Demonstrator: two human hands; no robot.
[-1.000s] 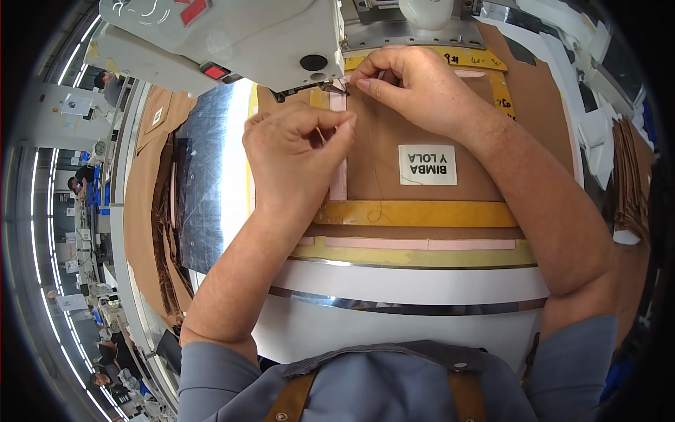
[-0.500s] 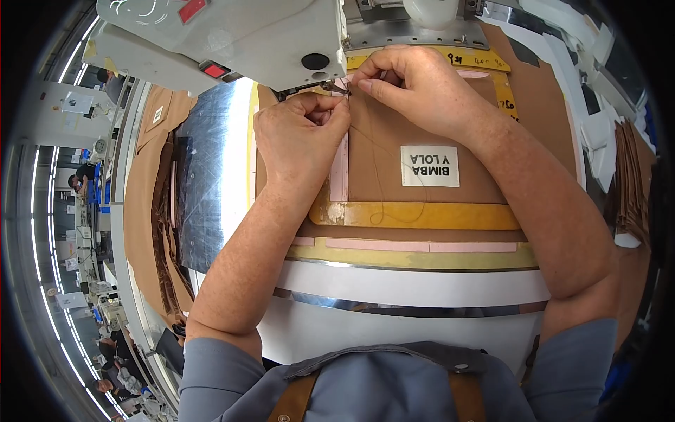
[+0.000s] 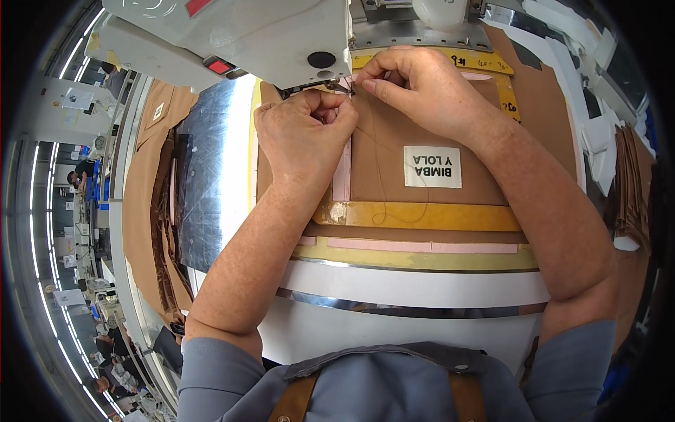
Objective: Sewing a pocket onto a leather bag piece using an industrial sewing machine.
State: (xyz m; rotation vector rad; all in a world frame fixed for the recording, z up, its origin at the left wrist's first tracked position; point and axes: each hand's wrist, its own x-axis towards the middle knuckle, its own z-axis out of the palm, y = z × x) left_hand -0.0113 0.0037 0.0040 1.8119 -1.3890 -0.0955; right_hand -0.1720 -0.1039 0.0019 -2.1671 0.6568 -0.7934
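Note:
My left hand [image 3: 302,137] is closed in a pinch just below the needle area [image 3: 349,88] of a white sewing machine [image 3: 281,42]. What its fingertips hold is too small to make out. From the other side, my right hand [image 3: 415,84] pinches close to the needle, its thumb and forefinger on a fine thread. Slack brown thread [image 3: 380,186] loops down from between the hands over a brown sheet of material [image 3: 394,126]. A yellow template frame [image 3: 422,216] surrounds this sheet, which bears a cream label [image 3: 432,167]. Pink strips [image 3: 342,172] line the frame's opening.
Left of the work lies a shiny metal plate [image 3: 204,169], with stacked brown pieces [image 3: 144,204] beyond it. More brown pieces [image 3: 629,183] hang at the far right. A metal clamp bar [image 3: 422,36] crosses the back. Other people and machines are in the background at left.
The view has shifted slightly. Both hands stay at the needle in nearly the same pinching pose; the left fingers have moved marginally. The thread still lies in loops.

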